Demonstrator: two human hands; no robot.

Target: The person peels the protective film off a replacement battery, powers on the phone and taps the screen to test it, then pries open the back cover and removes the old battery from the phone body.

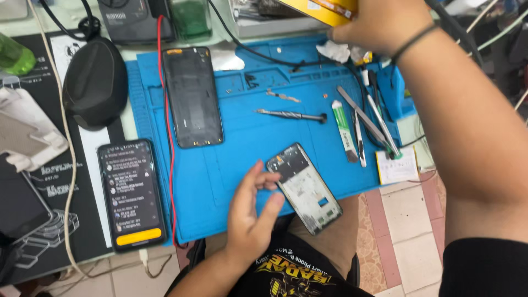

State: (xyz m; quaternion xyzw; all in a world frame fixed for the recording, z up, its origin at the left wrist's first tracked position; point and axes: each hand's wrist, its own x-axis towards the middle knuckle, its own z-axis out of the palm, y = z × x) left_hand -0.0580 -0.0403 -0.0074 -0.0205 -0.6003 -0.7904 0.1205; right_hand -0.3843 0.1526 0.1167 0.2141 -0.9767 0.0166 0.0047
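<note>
My left hand [250,212] holds a stripped phone frame [304,187] by its left edge, over the near edge of the blue work mat [236,159]. The frame is tilted and shows its bare inner side. My right hand [379,25] reaches to the far right of the bench and grips a yellow box [322,8] at the top edge of the view. A black band circles that wrist. A phone back cover [192,96] lies dark side up on the mat's far left.
A screwdriver [291,115], tweezers [360,140], a glue tube [344,129] and small parts lie on the mat. A lit phone [132,192] rests left of the mat, beside a black pouch [94,82]. A red wire [168,137] crosses the mat. Tiled floor shows at lower right.
</note>
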